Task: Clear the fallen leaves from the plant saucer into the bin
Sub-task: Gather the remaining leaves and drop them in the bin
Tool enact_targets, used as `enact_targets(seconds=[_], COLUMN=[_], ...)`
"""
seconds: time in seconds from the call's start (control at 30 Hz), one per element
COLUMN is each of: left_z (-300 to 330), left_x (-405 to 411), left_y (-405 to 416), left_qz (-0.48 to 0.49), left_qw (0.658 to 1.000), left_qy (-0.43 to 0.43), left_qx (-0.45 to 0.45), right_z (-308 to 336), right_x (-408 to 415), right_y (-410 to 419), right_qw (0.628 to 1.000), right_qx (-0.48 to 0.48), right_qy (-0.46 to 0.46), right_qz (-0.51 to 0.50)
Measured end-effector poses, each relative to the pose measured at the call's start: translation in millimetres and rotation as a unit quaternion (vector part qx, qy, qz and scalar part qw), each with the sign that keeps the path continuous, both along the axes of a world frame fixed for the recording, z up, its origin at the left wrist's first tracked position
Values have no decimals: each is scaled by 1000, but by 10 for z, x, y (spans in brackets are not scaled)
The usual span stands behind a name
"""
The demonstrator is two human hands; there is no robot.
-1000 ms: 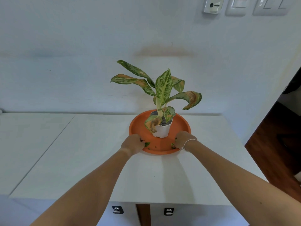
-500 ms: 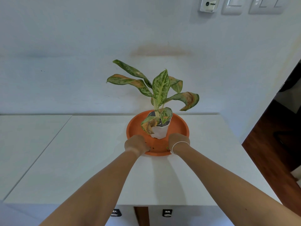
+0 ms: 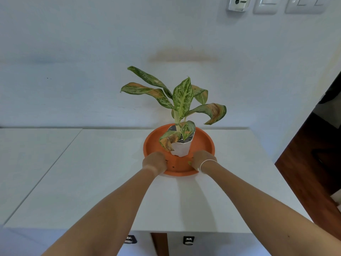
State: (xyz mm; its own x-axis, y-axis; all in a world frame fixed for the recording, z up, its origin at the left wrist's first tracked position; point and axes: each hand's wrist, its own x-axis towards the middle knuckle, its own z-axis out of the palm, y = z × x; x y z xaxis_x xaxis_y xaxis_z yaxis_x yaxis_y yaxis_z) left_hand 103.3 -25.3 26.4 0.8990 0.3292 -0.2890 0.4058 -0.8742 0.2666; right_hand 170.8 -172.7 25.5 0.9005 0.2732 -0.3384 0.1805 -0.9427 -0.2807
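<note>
From the head view, we are reaching both hands into the orange saucer (image 3: 203,143), which is sitting near the tabletop's far edge with the white pot (image 3: 181,148) in its middle. Our left hand (image 3: 155,162) and right hand (image 3: 203,159) are curling downward at the saucer's near rim, either side of the pot; we cannot tell what either is pinching. A small green leaf scrap (image 3: 189,162) is lying just inside the right hand, so that hand is nearer. No bin is showing.

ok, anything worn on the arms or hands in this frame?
Both forearms are bare, no sleeves or gloves in view. The right hand has a thin white band around its wrist. The left hand shows nothing worn.
</note>
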Motion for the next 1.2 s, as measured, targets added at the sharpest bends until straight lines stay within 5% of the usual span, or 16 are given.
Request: enact_targets(seconds=[0.2, 0.43, 0.6, 0.9, 1.2], left_z=[-65, -66, -70, -186, -196], left_x=[-66, -266, -420, -440, -360], left_y=[272, 331, 243, -163, -1254], left_qz=[32, 152, 195, 176, 100], left_qw=[982, 889, 805, 700, 707], left_qy=[-58, -90, -112, -34, 57], left_qx=[-175, -423, -549, -691, -698], right_z=[86, -95, -127, -183, -268], right_x=[-17, -150, -308, -690, -951], right_y=[-200, -294, -260, -450, -1493], right_qw=[959, 767, 670, 565, 540], right_qx=[237, 527, 613, 697, 716], right_qy=[101, 258, 305, 308, 259], right_qz=[-119, -260, -286, -317, -358])
